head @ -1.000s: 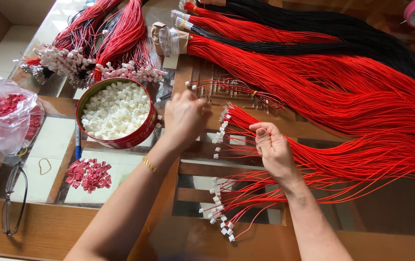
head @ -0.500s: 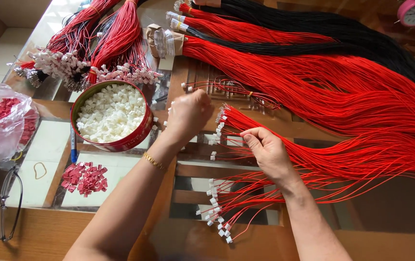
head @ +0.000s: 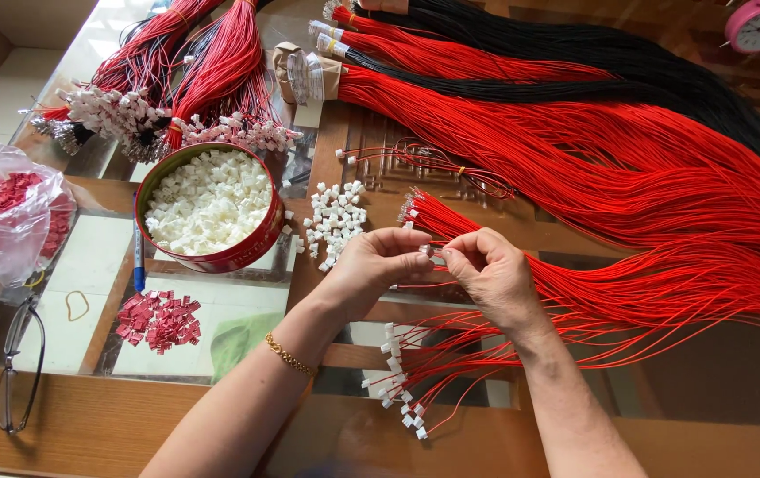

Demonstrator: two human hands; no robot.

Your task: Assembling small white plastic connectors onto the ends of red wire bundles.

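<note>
Only 1 view is given, from a camera worn on the person's head, looking steeply down and forward onto the tabletop. It sits close: both forearms enter from the bottom edge and the left hand and right hand meet just below the frame's middle. The near tabletop edge runs along the bottom, while the far side reaches a pink clock at the top right corner. Floor shows at the upper left.
</note>
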